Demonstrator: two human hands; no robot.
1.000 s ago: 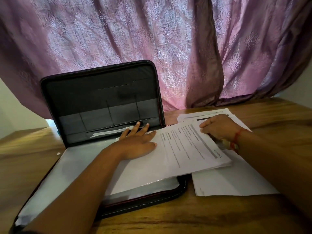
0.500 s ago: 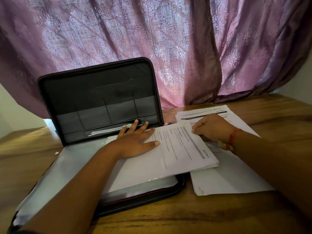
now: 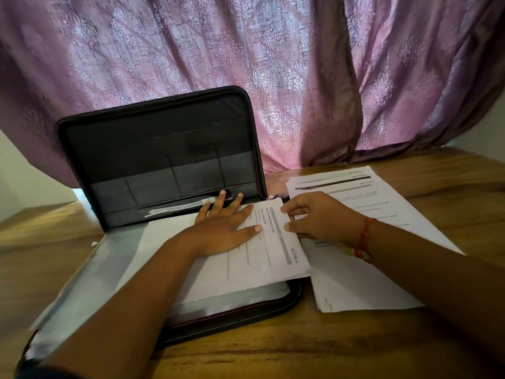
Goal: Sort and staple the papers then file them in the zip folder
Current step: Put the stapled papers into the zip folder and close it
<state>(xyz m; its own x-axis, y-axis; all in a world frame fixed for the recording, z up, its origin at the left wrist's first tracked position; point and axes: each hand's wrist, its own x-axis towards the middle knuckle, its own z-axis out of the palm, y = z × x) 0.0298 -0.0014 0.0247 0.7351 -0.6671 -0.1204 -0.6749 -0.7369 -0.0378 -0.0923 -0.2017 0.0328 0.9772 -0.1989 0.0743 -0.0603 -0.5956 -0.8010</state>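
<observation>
1. Left hand (image 3: 226, 231) lies flat, fingers spread and straight, pressing the sheaf of papers (image 3: 262, 258) onto the open zip folder (image 3: 164, 165).
2. Right hand (image 3: 319, 217) pinches the sheaf's right edge, thumb and fingertips curled on it, just right of the folder's upright lid.
3. The sheaf rests on the folder's lower half, its right edge overhanging onto a second stack of papers (image 3: 382, 274) on the desk (image 3: 300, 351) just right of the folder.
4. Handling, by judgement: light, limp, smooth sheets that slide and fan easily; best held at an edge with a flat palm steadying the face.
5. Materials: dark, fabric-lined folder, rounded corners, zip rim, grey pockets inside the lid; glossy clear sleeve beneath the sheaf; grained wooden desk.
</observation>
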